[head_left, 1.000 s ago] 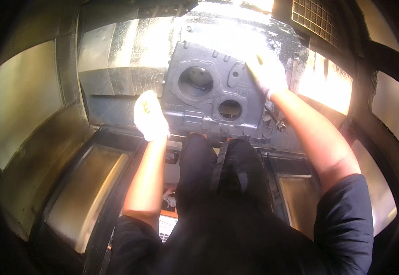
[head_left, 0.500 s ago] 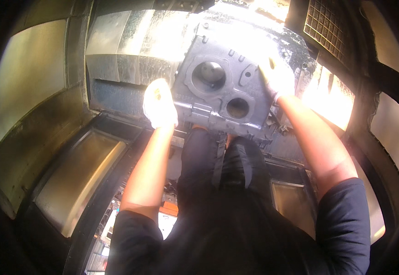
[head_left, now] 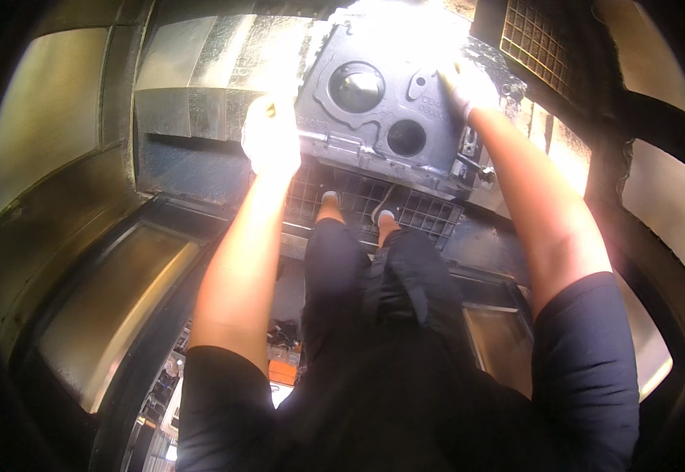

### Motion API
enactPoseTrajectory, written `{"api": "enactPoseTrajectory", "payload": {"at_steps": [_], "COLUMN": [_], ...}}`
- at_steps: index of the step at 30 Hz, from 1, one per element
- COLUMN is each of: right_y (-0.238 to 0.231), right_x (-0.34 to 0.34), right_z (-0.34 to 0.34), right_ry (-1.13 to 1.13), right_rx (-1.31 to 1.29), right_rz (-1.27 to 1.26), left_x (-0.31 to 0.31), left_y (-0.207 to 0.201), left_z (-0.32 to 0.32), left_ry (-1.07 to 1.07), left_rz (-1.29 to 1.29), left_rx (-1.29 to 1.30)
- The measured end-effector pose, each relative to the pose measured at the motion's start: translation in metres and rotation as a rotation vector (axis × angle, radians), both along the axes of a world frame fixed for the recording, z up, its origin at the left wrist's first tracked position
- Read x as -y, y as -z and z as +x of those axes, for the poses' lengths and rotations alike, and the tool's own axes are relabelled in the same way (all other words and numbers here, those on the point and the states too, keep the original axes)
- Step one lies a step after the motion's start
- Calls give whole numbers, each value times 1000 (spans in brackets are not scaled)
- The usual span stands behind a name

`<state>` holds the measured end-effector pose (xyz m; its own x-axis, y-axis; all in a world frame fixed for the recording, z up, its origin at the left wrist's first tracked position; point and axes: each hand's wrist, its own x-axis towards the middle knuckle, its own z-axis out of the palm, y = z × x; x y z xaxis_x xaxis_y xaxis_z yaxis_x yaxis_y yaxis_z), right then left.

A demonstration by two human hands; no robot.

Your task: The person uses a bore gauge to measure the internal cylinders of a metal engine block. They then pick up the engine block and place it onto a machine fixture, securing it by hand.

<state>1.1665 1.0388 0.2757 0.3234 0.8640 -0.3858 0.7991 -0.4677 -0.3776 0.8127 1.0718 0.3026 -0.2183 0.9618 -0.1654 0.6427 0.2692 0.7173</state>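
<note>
A grey metal casting (head_left: 370, 118) with two round openings stands in front of me, tilted, its upper part lost in glare. Along its lower edge runs a metal rod (head_left: 312, 136), and my left hand (head_left: 271, 140), in a white glove, is closed at the rod's left end. Glare washes out the fingers there. On the casting's upper right edge, my gloved right hand (head_left: 468, 93) is closed around the rim, with the thumb side toward the front face. The fingers behind the edge are hidden.
Slanted metal covers (head_left: 240, 51) and a ledge (head_left: 177, 114) lie at the left. A wire grating (head_left: 535, 47) is at the upper right, with a grid floor (head_left: 429, 216) around my feet. Windowed panels (head_left: 118, 303) flank me. An orange box (head_left: 282, 371) shows lower left.
The casting has moved up and away from me, both hands moving with it. My feet and the grid floor below it have come into view.
</note>
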Motion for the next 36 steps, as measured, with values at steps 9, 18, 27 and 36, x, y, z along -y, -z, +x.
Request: {"api": "enactPoseTrajectory", "payload": {"at_steps": [9, 18, 27, 36], "right_y": [-14, -2, 4, 2], "right_x": [16, 22, 26, 28], "right_z": [3, -12, -11, -11], "right_ry": [110, 60, 7, 124], "right_rx": [-178, -59, -18, -44], "right_rz": [-30, 160, 134, 51], "left_x": [12, 14, 14, 15], "left_y": [-33, -15, -7, -8], "left_z": [-17, -8, -10, -9], "left_ry": [614, 662, 680, 697], "left_rz": [410, 507, 578, 604], "left_rx": [-120, -301, -325, -329]}}
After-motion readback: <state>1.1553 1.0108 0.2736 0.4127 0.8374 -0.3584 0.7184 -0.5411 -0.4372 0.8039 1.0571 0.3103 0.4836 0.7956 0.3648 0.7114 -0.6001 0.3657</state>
